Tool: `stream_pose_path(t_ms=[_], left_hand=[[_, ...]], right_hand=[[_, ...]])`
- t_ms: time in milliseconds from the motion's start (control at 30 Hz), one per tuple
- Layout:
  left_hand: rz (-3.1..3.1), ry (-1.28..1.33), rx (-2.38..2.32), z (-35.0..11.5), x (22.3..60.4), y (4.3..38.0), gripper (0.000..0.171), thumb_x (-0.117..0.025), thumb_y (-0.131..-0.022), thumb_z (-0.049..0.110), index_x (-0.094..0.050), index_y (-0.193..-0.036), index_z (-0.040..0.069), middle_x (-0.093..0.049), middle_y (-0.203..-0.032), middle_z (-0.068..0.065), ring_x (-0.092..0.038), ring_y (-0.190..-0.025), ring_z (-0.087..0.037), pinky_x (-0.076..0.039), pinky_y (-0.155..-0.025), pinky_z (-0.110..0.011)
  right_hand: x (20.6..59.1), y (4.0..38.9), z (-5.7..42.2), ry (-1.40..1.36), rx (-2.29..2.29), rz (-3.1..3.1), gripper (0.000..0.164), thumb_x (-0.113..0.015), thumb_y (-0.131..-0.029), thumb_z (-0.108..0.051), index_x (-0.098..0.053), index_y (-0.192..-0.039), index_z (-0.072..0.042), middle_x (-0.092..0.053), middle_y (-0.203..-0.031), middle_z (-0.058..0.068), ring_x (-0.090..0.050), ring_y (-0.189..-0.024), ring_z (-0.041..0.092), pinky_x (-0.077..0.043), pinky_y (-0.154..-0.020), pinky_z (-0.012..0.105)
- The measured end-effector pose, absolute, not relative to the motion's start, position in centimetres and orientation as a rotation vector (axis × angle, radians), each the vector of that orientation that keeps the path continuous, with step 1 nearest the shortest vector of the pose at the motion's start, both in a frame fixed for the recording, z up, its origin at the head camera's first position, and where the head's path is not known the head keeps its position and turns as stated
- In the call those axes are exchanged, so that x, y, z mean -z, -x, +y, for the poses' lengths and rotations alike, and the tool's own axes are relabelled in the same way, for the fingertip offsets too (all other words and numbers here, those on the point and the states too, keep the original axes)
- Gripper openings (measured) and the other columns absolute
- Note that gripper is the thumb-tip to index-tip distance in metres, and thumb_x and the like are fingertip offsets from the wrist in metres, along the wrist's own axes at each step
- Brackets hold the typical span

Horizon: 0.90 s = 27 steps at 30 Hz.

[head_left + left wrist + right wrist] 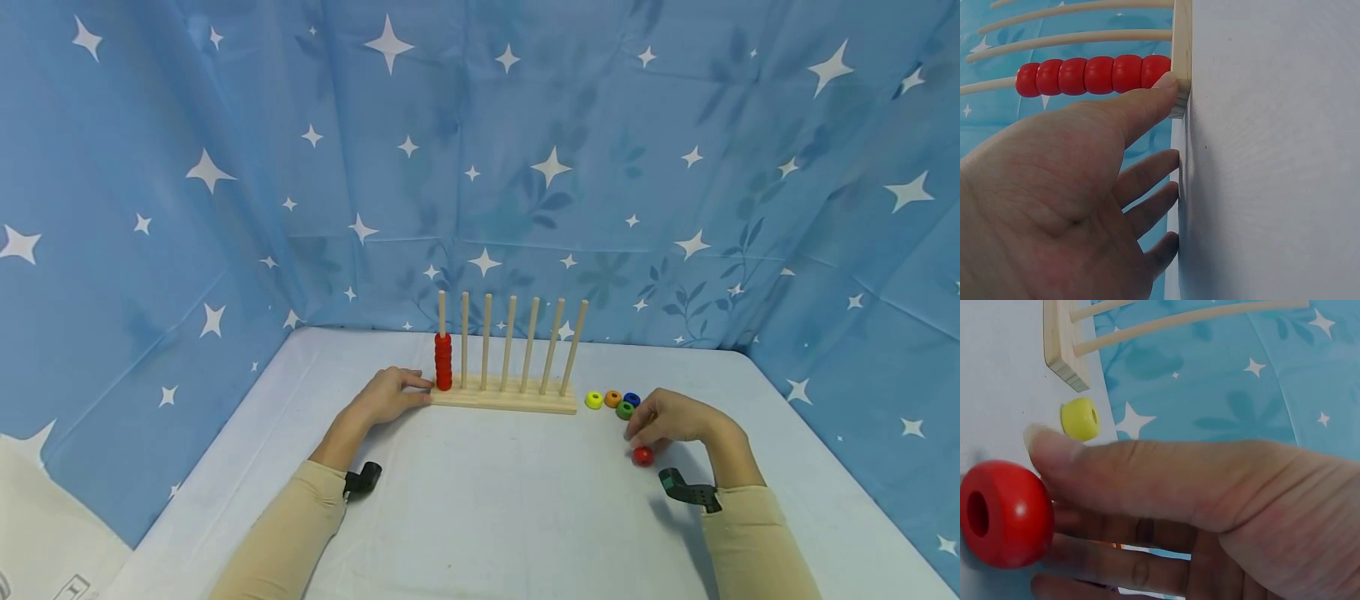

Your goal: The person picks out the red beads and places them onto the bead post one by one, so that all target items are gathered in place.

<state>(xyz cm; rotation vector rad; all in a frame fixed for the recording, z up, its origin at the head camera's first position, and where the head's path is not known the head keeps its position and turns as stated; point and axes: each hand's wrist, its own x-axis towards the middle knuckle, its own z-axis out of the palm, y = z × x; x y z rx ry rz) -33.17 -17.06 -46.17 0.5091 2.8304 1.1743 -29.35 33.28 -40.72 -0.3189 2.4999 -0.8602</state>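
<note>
A wooden bead rack (502,402) with several upright pegs stands toward the back of the table. Red beads (443,362) are stacked on its leftmost peg. My left hand (390,395) holds the left end of the rack's base, thumb at the front edge, the index finger mostly hidden behind. Its other fingers spread beside the end in the left wrist view. Over the table to the right, my right hand (670,418) has loosely bent fingers. A loose red bead (1007,514) lies right by its thumb tip, its hole turned sideways toward the right wrist camera.
Between the rack and my right hand sit a yellow bead (594,400), an orange bead (612,399), a blue bead (632,399) and a green bead (626,410). A blue star-patterned curtain (510,208) rises behind the white table (480,517).
</note>
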Motion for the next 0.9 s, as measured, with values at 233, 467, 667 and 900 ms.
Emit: stream_pose_path(t_ms=[233,467,667,900], left_hand=[[2.828,-0.516,-1.173,-17.1,46.3,33.3,0.029,-0.075,-0.097,0.024,-0.079,-0.123,0.013,-0.057,-0.151,-0.021,-0.045,-0.146,-0.045,-0.035,-0.120,-0.061],[2.817,-0.510,-1.173,-17.2,46.3,33.3,0.030,-0.075,-0.097,0.024,-0.078,-0.125,0.013,-0.056,-0.152,-0.020,-0.044,-0.147,-0.045,-0.035,-0.120,-0.061],[2.824,-0.517,-1.165,-17.1,46.4,33.3,0.030,-0.074,-0.097,0.024,-0.078,-0.125,0.013,-0.056,-0.152,-0.020,-0.044,-0.147,-0.045,-0.035,-0.120,-0.060],[2.829,-0.521,-1.166,-17.1,46.3,33.2,0.031,-0.073,-0.098,0.025,-0.077,-0.126,0.013,-0.057,-0.151,-0.021,-0.044,-0.147,-0.046,-0.035,-0.119,-0.062]], right_hand=[[40.6,29.1,32.8,0.295,0.818,2.484,0.017,-0.085,-0.083,-0.009,-0.079,-0.098,-0.005,-0.073,-0.093,0.006,-0.066,-0.081,0.020,-0.063,-0.076,0.037],[40.4,29.1,32.2,0.359,0.798,2.480,0.017,-0.087,-0.081,-0.008,-0.079,-0.095,-0.005,-0.075,-0.089,0.004,-0.065,-0.082,0.019,-0.058,-0.075,0.034],[40.4,29.3,32.3,0.431,0.762,2.516,0.018,-0.086,-0.080,-0.007,-0.080,-0.097,-0.007,-0.075,-0.091,0.003,-0.063,-0.084,0.019,-0.051,-0.078,0.035],[40.5,29.4,32.5,0.393,0.813,2.512,0.024,-0.084,-0.082,-0.007,-0.081,-0.106,-0.006,-0.079,-0.099,0.005,-0.067,-0.088,0.018,-0.054,-0.081,0.034]])
